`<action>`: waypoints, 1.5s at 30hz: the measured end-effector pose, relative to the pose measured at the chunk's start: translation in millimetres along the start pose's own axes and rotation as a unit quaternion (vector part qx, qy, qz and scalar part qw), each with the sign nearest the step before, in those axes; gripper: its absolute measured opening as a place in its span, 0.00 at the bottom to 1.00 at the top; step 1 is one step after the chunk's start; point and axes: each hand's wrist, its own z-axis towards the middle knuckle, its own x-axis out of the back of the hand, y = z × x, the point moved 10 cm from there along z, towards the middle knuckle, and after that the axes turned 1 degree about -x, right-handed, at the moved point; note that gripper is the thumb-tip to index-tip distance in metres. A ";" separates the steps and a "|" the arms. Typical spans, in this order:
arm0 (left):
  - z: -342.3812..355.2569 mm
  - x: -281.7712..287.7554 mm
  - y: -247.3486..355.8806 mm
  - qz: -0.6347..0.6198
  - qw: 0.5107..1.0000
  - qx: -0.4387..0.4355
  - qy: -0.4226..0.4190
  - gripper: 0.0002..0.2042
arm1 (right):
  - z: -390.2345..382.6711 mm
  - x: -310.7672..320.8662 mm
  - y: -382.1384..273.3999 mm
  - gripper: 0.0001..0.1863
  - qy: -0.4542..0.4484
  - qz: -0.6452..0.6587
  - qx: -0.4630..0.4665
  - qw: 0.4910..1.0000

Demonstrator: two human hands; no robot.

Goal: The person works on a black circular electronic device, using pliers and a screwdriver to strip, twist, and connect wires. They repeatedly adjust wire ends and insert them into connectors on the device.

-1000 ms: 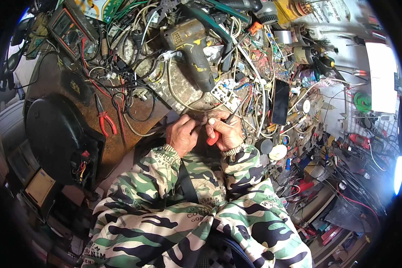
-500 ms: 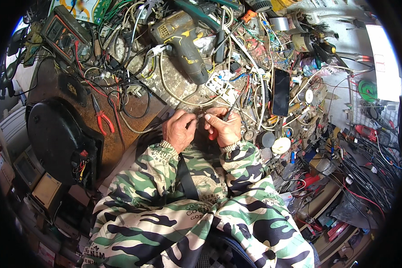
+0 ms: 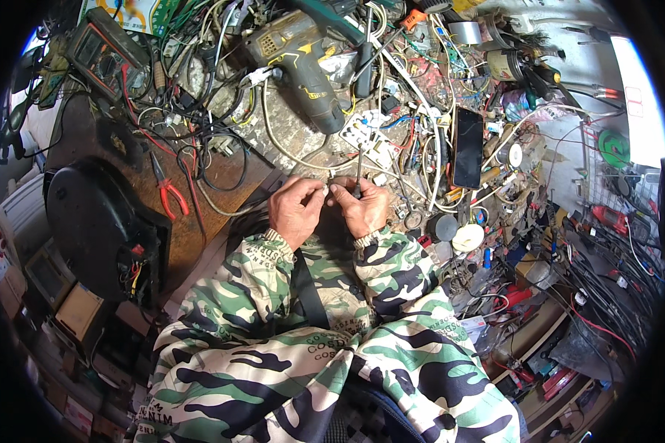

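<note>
My left hand [image 3: 295,210] is closed in a pinch in front of my body. At its fingertips is a small whitish piece [image 3: 325,190], too small to name. Close beside it, my right hand [image 3: 363,210] wraps round a screwdriver [image 3: 359,171], whose thin shaft points away from me; most of the handle is inside the palm. The right thumb and forefinger reach toward the small piece, nearly meeting the left fingertips. Just beyond the hands, a pale cable [image 3: 310,164] curves over the cluttered bench. A worn black and yellow power drill [image 3: 314,92] lies farther off.
Red-handled pliers [image 3: 171,196] and a black round housing [image 3: 96,229] lie to the left, with a multimeter [image 3: 105,63] beyond. A dark phone [image 3: 467,151] is among wires and small parts at right. A white disc [image 3: 468,238] sits beside a black round piece [image 3: 442,227].
My right hand has turned and shifted slightly left, so the screwdriver's shaft now points more straight away from me. Its red part no longer shows below the fingers. My left hand stays nearly in place.
</note>
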 end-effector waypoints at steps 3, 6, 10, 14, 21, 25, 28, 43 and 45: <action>-0.7 3.0 -1.4 -0.025 0.998 0.037 0.036 0.06 | 0.6 -1.5 1.7 0.05 -0.001 0.005 0.007 1.000; 1.5 -3.6 -9.5 -0.019 0.997 0.060 0.046 0.05 | -0.9 -0.7 2.7 0.05 0.005 0.028 0.009 1.000; 2.8 -1.4 3.2 0.026 0.999 0.004 0.026 0.05 | -0.7 3.1 6.6 0.06 0.007 0.041 0.005 0.999; -3.9 -1.0 4.4 0.044 0.998 -0.034 -0.004 0.09 | -0.8 1.2 3.9 0.06 0.008 0.052 0.001 0.999; -0.4 0.5 9.7 0.045 0.999 -0.030 -0.005 0.07 | -10.0 1.1 8.6 0.05 -0.018 0.001 -0.025 1.000; 0.4 1.6 10.4 0.046 0.998 -0.038 0.001 0.07 | -7.7 1.9 5.8 0.07 -0.003 -0.080 0.002 0.997; 0.7 1.7 10.4 0.033 0.999 -0.032 0.000 0.07 | -4.6 4.8 10.8 0.08 0.007 -0.145 0.033 0.989; 1.7 2.7 8.7 0.039 0.999 -0.026 0.002 0.08 | -4.0 -3.5 -14.8 0.07 -0.024 -0.222 0.114 0.968; 1.3 2.3 7.4 0.040 0.999 -0.024 0.000 0.08 | -4.1 -3.0 -12.3 0.07 -0.023 -0.231 0.102 0.967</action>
